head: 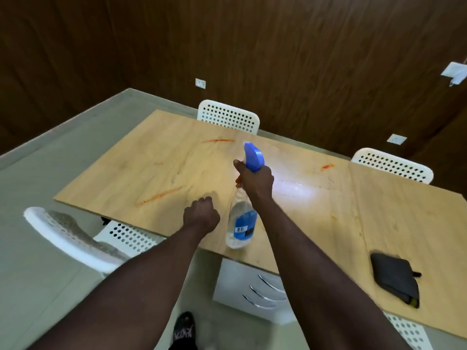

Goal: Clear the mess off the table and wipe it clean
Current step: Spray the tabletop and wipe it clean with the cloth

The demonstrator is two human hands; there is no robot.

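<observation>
The table [156, 152] has a pale wood-grain top marked with orange-red smears: a thin streak [218, 140] near the far edge, a longer slanted streak [159, 195] towards the near left, and a small blot [328, 166] further right. A bright sheen lies on the top just right of centre. The spray bottle [242, 221] is clear plastic with a blue label and a blue trigger head. It is held off the table, tilted with the nozzle pointing away, by the right hand [256, 180] gripping its neck. What looks like a folded dark grey cloth [394, 277] lies flat near the table's near right edge, well apart from the smears.
</observation>
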